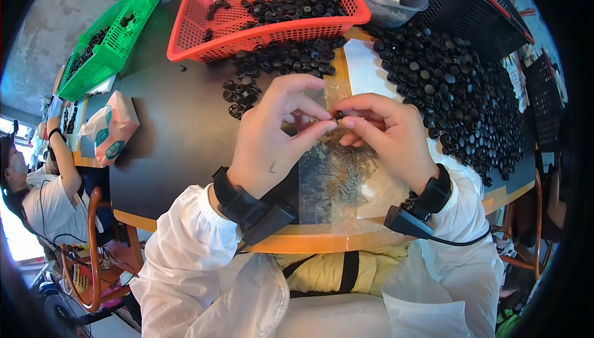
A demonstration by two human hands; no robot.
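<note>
My left hand (263, 134) and my right hand (393, 137) meet above the table's middle, fingertips almost touching. Between my right thumb and forefinger is a small black part (338, 115). The left thumb and fingers are pinched together at its side; whatever they hold is too small to make out. Just below the hands, a heap of thin metal screws or pins (349, 180) lies on clear plastic. Loose black round pieces (284, 56) are spread beyond my left hand, and a large pile of black round caps (458, 96) covers the table's right side.
At the back stands a red basket (213, 50) of black pieces, beside a clear tub (396, 10) and a black crate (476, 10). A green basket (117, 44) and tissue pack (117, 124) sit left. A co-worker (49, 202) sits at far left.
</note>
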